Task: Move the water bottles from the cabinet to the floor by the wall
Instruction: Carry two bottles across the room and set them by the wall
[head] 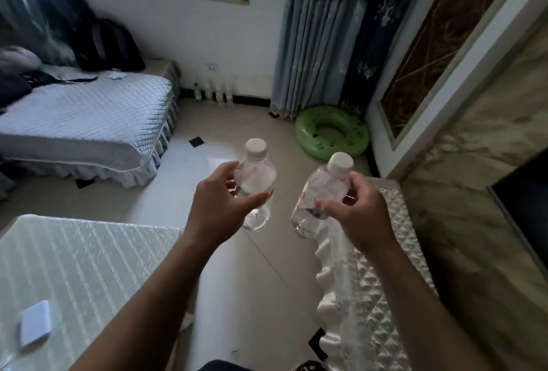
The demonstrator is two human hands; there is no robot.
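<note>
One bottle (257,185) is gripped in the left hand (218,207), another (318,197) in the right hand (353,216); both are carried upright above the floor (261,266). They are best set beside the row (212,93) below the wall socket (212,67), lowered base first. The aisle toward the socket appears clear; the bed (89,121) edges it on the left.
</note>
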